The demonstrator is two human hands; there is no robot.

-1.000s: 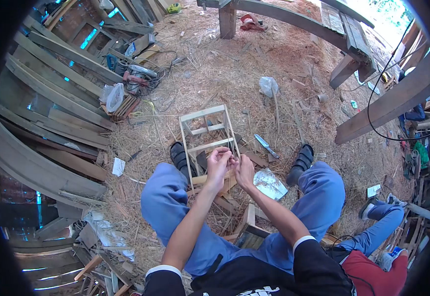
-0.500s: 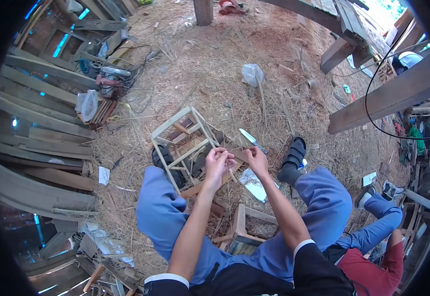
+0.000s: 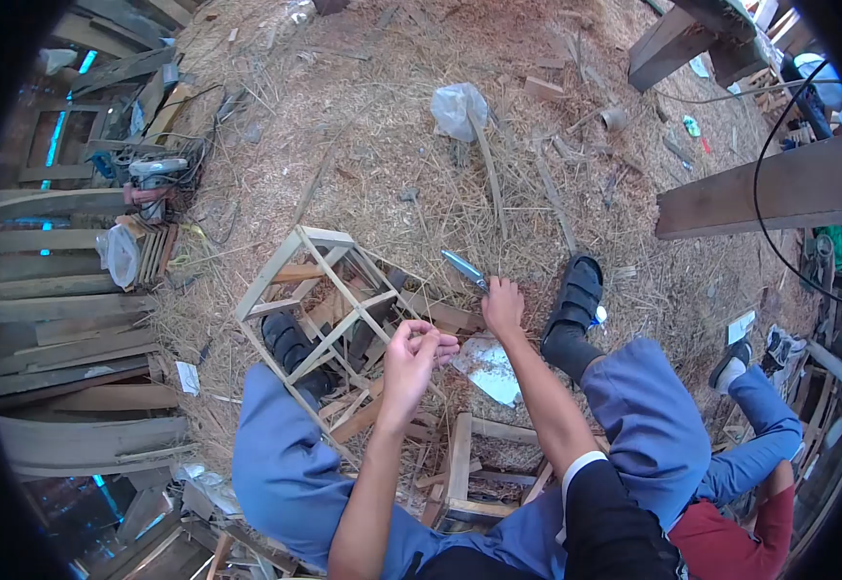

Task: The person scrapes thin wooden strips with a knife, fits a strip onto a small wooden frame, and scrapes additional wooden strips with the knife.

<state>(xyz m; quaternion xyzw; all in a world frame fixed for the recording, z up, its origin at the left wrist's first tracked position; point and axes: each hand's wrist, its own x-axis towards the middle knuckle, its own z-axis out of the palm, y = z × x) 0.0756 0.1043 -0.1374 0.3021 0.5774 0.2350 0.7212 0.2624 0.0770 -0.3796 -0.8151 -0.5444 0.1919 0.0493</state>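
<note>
My right hand is closed at the handle end of a knife, whose blade points up and left, low over the straw-strewn ground. My fingers hide the handle. My left hand is raised with thumb and forefinger pinched and the other fingers curled loosely; whatever is in the pinch is too small to make out. Beside it, a light wooden frame of thin bars stands tilted around my left sandal. A white sheet lies on the ground between my hands.
Another wooden frame stands between my legs. A person in a red shirt sits at the right. Power tools and stacked boards line the left. A thick beam juts in from the right, near a hanging black cable.
My right hand has left its place near my left hand and closed on the knife. My left hand has moved slightly down. The view has shifted, and the wooden frame appears more tilted.
</note>
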